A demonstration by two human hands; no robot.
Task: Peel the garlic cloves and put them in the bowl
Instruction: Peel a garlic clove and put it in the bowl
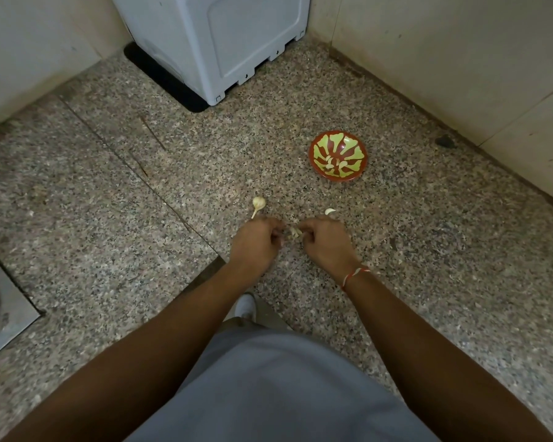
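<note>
Step in hand: we judge that we are peeling one garlic clove (295, 232), held low over the floor (141, 250) between both hands.
Left hand (256, 242): our fingers are curled round the near end of the clove, pinching it or its skin; which one we cannot tell.
Right hand (324, 242): curled in the same way on the other end, gripping the clove from the right.
Bowl (338, 155): red and green, on the floor well apart from our hands, ahead and to the right; several pale peeled cloves (332, 162) already lie in it.
Garlic bulb (258, 204): stalked, on the floor just beyond the left hand, not yet broken up.
Loose clove (330, 211): on the floor just beyond the right hand.
Doing it well: we should hold the clove firmly with one hand and pull the skin away in strips with the other, letting the husk drop clear of the bowl.
Risk: squeezing too hard could let the clove slip and roll across the gritty floor.
Progress: we judge it partway, with garlic left.
</note>
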